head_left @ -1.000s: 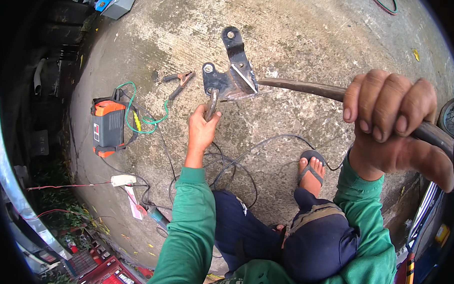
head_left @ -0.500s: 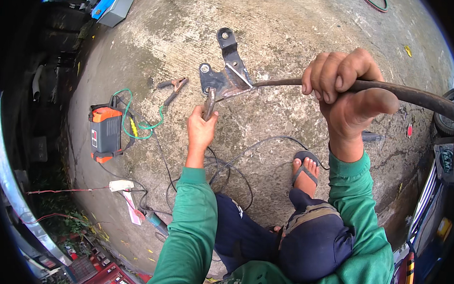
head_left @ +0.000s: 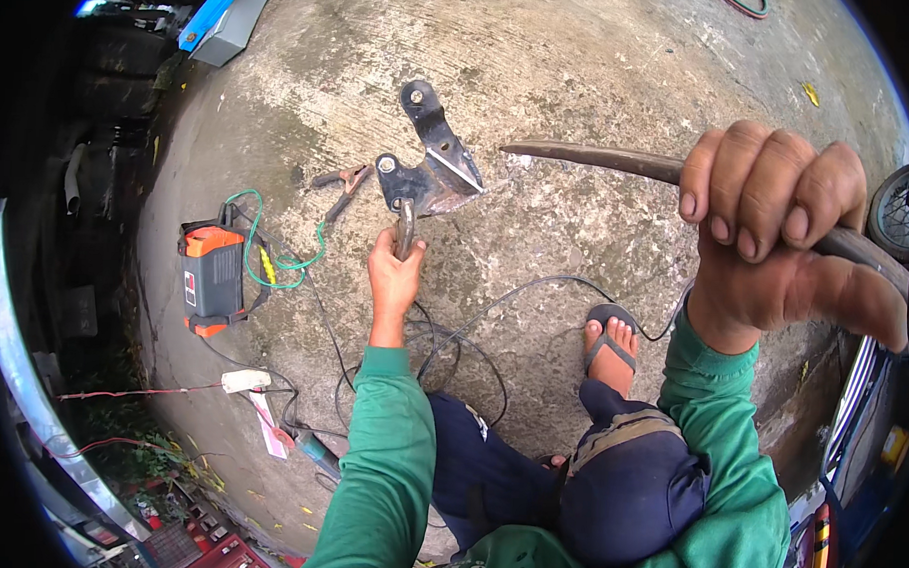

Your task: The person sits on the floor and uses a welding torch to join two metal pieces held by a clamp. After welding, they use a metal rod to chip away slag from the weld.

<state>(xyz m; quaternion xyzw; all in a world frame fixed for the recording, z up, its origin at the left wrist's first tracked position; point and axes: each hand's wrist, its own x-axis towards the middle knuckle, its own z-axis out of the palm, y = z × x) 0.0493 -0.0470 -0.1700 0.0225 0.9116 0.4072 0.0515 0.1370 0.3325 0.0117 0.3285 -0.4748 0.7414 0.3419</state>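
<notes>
My left hand (head_left: 395,282) is closed around a short, worn metal piece (head_left: 406,227) that meets the lower edge of a black metal bracket (head_left: 434,163). The bracket is angular, with round holes in its lobes and a pale strip along one side. Up at the right, close to the camera, my right hand (head_left: 777,225) has its fingers wrapped over a long, dark, tapered bar (head_left: 599,157). The bar's narrow tip points left and shows apart from the bracket's right corner. Its thick end runs past my hand toward the right rim.
Left of the bracket lies a clamp (head_left: 346,188) with a green cable (head_left: 259,207). An orange and grey box-shaped machine (head_left: 214,279) stands farther left. Black cables (head_left: 499,296) loop over the concrete near my sandalled foot (head_left: 610,355). A wheel (head_left: 893,209) stands at the right edge.
The tapered bar has moved right and nearer the camera, its tip leaving the bracket's corner. My left hand and the bracket have shifted slightly left, the bracket also lower and turned a little.
</notes>
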